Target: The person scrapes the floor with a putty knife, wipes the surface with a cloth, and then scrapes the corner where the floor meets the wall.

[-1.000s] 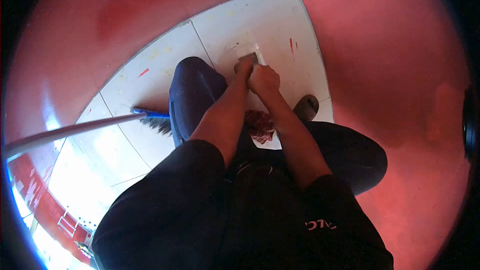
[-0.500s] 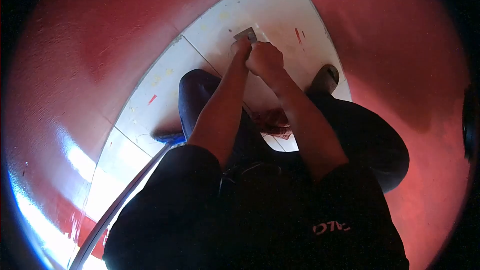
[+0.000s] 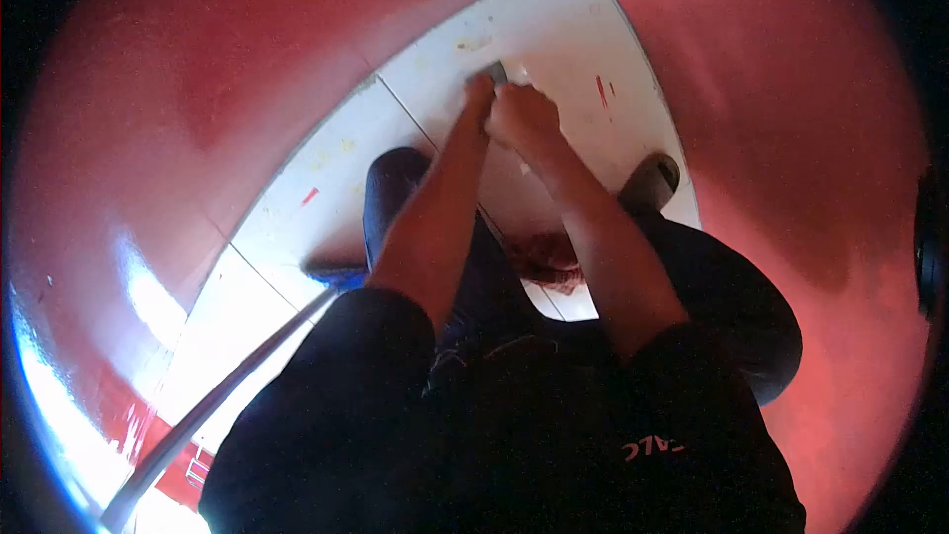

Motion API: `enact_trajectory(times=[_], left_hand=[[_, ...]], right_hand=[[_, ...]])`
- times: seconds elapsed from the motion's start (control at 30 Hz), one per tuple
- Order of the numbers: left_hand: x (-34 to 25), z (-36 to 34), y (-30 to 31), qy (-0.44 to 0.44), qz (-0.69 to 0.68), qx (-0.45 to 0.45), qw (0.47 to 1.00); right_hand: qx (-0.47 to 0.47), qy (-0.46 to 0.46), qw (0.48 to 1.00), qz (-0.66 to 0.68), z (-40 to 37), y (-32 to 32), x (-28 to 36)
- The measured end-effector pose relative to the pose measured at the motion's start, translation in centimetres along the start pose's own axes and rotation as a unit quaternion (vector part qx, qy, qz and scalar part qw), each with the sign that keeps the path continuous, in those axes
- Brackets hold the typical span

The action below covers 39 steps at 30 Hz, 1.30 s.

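A scraper (image 3: 496, 70) with a flat metal blade is against the white tiled floor (image 3: 554, 30), its handle hidden in my hands. My right hand (image 3: 525, 116) is closed in a fist around the handle. Close beside it, my left hand (image 3: 478, 94) is closed at the blade end of the same tool; its fingers are partly hidden. Yellowish spots and crumbs lie on the tile near the blade, and red paint streaks (image 3: 601, 92) mark the floor to the right.
Red walls (image 3: 247, 49) meet in a corner ahead. A broom (image 3: 341, 277) with blue on its head lies at left, its long handle running toward the lower left. A reddish cloth (image 3: 544, 257) rests between my legs. My shoe (image 3: 650, 181) is at right.
My view has shifted slightly, so the floor sits lower in it. Both hands stay on the scraper, whose blade now looks blurred and foreshortened. Crumbs show ahead of it.
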State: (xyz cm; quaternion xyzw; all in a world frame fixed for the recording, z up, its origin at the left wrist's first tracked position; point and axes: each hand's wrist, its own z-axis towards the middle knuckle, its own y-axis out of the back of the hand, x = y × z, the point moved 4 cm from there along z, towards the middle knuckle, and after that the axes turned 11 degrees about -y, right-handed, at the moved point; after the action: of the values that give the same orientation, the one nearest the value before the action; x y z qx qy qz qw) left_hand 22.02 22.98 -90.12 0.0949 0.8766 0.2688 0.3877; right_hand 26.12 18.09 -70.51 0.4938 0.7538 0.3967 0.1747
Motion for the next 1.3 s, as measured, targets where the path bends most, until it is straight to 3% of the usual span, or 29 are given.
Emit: enact_trajectory(times=[0.13,0.17,0.27,0.37,0.47,0.53,0.6,0.7,0.77,0.8,0.83,0.87,1.0,1.2,1.3], left_hand=[[0.7,1.1,0.4,0.02,-0.003,0.003,1.0],[1.5,2.3,0.7,0.033,-0.032,0.006,0.999],[1.5,2.9,2.0,0.04,-0.052,0.004,0.998],[1.6,0.9,1.1,0.017,0.014,-0.001,1.0],[1.7,2.7,1.2,0.037,-0.009,-0.001,0.999],[1.8,3.8,1.9,0.052,-0.056,0.001,0.997],[1.6,3.5,2.1,0.044,-0.051,0.006,0.998],[1.8,1.5,1.4,0.02,0.008,0.003,1.0],[2.1,2.9,1.7,0.031,-0.009,-0.001,0.999],[2.3,3.0,1.5,0.042,-0.03,0.004,0.999],[2.5,3.8,2.1,0.054,-0.065,0.013,0.996],[2.5,3.8,2.3,0.06,-0.075,0.017,0.995],[1.5,1.9,2.4,-0.066,0.09,0.036,0.993],[2.1,5.3,4.7,0.037,-0.072,-0.009,0.997],[2.0,2.5,3.4,-0.04,0.001,-0.048,0.998]], right_hand=[[-0.032,-0.001,0.997,0.071,1.7,-1.4,0.0],[0.014,-0.006,1.0,0.022,2.9,-1.3,0.7],[-0.001,0.03,1.0,0.007,2.8,0.3,1.3],[0.022,0.0,0.999,0.026,0.6,-0.1,0.8],[-0.02,-0.001,0.999,0.038,2.8,-0.3,1.7],[0.05,-0.013,0.999,0.006,3.2,2.3,2.7],[-0.003,0.029,0.999,0.017,2.7,1.3,2.0],[0.007,-0.009,1.0,0.02,1.2,-0.4,1.0],[-0.026,0.013,0.999,0.023,3.1,-0.1,1.8],[-0.023,0.013,0.999,0.024,2.7,-0.5,1.9],[0.044,-0.007,0.999,0.014,3.2,1.1,2.4],[0.032,0.003,0.999,0.015,2.8,0.9,2.4],[-0.03,0.019,0.999,0.032,2.2,-0.4,1.8],[-0.001,0.018,0.999,0.035,4.6,0.4,2.9],[-0.01,0.036,0.999,0.025,2.0,0.0,2.5]])
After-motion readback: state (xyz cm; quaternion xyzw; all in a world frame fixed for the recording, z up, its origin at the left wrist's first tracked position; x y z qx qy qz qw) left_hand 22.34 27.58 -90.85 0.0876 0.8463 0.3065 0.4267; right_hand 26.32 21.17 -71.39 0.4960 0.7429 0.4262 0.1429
